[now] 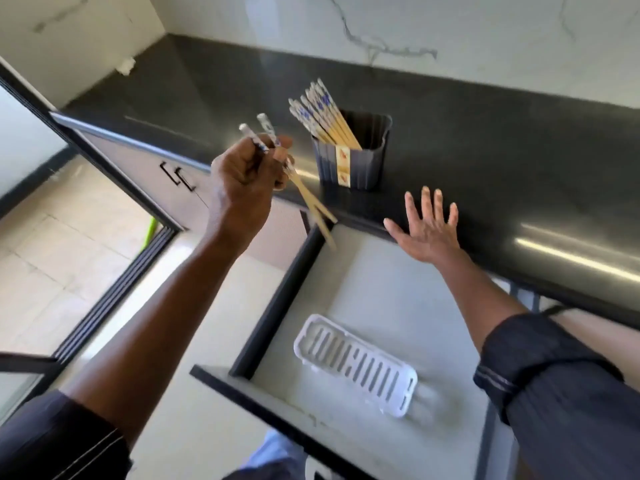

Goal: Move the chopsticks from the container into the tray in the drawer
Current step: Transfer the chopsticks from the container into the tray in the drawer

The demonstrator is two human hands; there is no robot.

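Observation:
My left hand is shut on two chopsticks, held in the air left of the container, tips slanting down toward the drawer's back left corner. A dark ribbed container stands on the black counter and holds several more chopsticks with blue-and-white tops leaning left. My right hand is open, fingers spread, palm against the counter's front edge above the drawer. A white slotted tray lies in the open drawer near its front, with nothing in it.
The black counter runs along a white marble wall. The drawer has a pale floor and dark walls. Cabinet doors with black handles are at left, above a tiled floor.

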